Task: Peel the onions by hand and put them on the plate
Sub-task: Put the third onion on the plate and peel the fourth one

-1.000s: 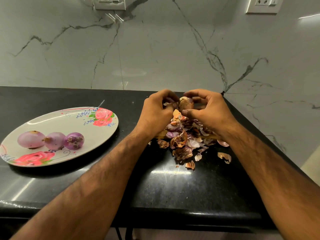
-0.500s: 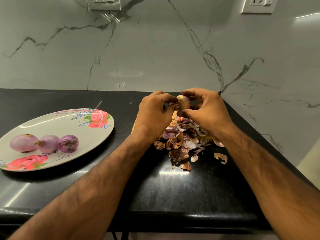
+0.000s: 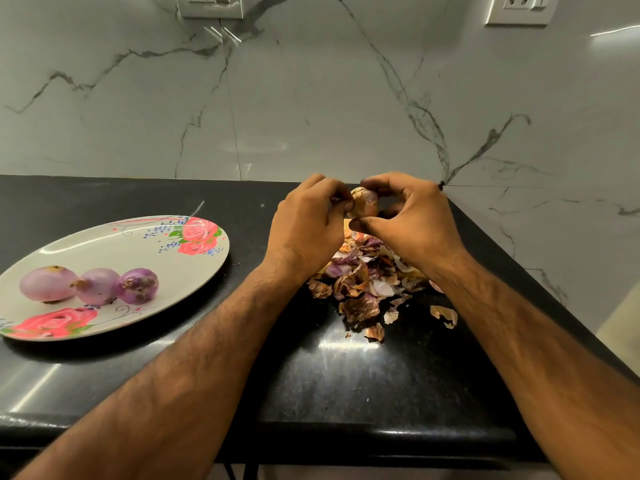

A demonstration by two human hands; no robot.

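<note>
Above the heap of peelings (image 3: 362, 289), lifted clear of the worktop, is the onion (image 3: 363, 202) being worked on. It is small and tan-brown, with dry skin over most of it and a purplish patch on its right side. Both hands grip it. The left hand (image 3: 308, 226) reaches in from the left of the heap, fingers curled, thumb and fingertips pinching at the onion's left edge. The right hand (image 3: 412, 220) cups it from the other side, forefinger arched over the top and thumb tucked beneath. Directly below them the heap lies on the black counter (image 3: 346, 382) as a loose mound of brown, purple and white skins, partly hidden by the right wrist. A few stray flakes lie at its near edge, and one curled scrap (image 3: 445, 315) sits just apart on its right. Well to the left of the heap is the oval plate (image 3: 145, 244), pale with red roses painted near its far and near rims. Three peeled onions (image 3: 97, 285) lie on it in a close row — glossy, pinkish-purple, toward the end farthest from the heap. Behind the heap rises a grey-veined marble wall (image 3: 311, 98), with two socket plates high on it, one (image 3: 211, 5) up to the left and one (image 3: 519, 8) up to the right.
</note>
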